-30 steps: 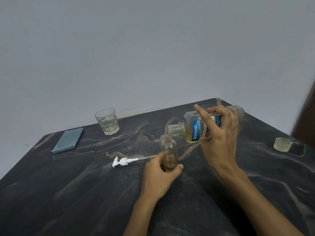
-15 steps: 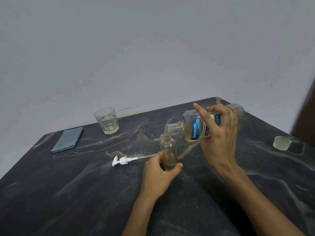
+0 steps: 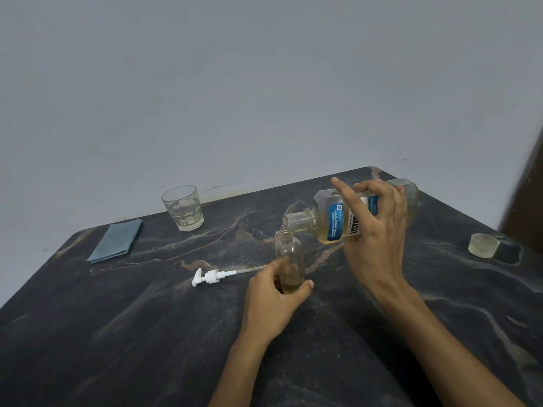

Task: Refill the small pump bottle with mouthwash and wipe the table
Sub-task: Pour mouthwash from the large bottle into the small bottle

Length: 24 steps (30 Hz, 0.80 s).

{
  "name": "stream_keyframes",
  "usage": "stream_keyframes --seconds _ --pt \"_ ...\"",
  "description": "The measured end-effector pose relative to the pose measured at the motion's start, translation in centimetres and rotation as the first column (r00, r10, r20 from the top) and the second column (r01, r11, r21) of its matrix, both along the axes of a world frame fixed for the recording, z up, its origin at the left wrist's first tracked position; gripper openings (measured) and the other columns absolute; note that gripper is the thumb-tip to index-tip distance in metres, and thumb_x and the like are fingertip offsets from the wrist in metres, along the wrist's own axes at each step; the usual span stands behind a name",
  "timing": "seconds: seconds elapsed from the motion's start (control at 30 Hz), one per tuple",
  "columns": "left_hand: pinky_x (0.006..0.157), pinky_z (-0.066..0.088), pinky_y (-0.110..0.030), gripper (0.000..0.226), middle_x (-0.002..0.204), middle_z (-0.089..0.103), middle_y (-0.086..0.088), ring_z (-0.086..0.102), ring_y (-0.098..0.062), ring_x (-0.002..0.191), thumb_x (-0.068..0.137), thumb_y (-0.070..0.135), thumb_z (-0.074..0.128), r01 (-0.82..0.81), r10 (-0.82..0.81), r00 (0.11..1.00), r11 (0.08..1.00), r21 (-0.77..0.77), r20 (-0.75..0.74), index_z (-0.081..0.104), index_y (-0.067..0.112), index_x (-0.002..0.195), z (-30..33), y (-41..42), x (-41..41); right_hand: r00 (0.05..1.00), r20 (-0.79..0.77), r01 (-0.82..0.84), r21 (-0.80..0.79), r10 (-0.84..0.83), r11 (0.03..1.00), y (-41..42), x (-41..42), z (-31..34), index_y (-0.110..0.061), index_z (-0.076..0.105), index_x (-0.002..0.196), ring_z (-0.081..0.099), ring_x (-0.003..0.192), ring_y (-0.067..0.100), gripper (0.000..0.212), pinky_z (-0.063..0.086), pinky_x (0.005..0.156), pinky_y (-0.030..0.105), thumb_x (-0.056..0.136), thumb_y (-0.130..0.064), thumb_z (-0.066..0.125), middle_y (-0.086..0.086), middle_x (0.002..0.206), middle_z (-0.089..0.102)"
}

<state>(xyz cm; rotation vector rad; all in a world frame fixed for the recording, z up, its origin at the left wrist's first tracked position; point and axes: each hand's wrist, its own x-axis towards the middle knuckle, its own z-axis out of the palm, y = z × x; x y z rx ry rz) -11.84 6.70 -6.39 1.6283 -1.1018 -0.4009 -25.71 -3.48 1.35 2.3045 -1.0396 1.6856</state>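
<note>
A small clear bottle (image 3: 288, 254) stands upright on the dark marble table (image 3: 147, 333), with a little yellowish liquid at its bottom. My left hand (image 3: 273, 301) grips its lower half. My right hand (image 3: 373, 230) holds the large mouthwash bottle (image 3: 329, 218) tipped on its side, its open neck just above the small bottle's mouth. The white pump head (image 3: 210, 276) with its thin tube lies flat on the table to the left. A folded blue cloth (image 3: 116, 240) rests near the far left edge.
An empty drinking glass (image 3: 182, 207) stands at the back left by the wall. The mouthwash cap (image 3: 483, 245) sits upside down at the far right. A dark brown edge (image 3: 526, 186) rises at the right border.
The mouthwash bottle stays tipped over the small bottle; both hands keep nearly the same place, shifted slightly upward in view.
</note>
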Motion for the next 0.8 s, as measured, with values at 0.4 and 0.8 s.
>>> stream_keyframes --seconds 0.4,0.8 --pt "0.088 0.056 -0.030 0.075 0.102 0.071 0.013 0.066 0.001 0.094 0.058 0.054 0.075 -0.018 0.018 1.000 1.000 0.009 -0.009 0.060 0.021 0.124 0.12 0.01 -0.16 1.000 0.002 -0.010 -0.008 0.010 1.000 -0.18 0.00 -0.10 -0.021 0.050 0.134 0.033 0.121 0.024 0.097 -0.004 0.116 0.023 0.050 0.018 0.079 0.004 0.119 0.034" --pt "0.085 0.055 -0.024 0.070 0.095 0.071 0.021 0.066 0.005 0.091 0.058 0.053 0.075 -0.018 0.018 1.000 1.000 0.013 -0.008 0.062 0.023 0.120 0.21 0.05 -0.19 1.000 0.006 -0.004 -0.008 0.004 1.000 -0.16 0.10 -0.36 -0.020 0.051 0.134 0.033 0.122 0.024 0.093 0.009 0.114 0.040 0.053 0.016 0.079 0.003 0.119 0.034"
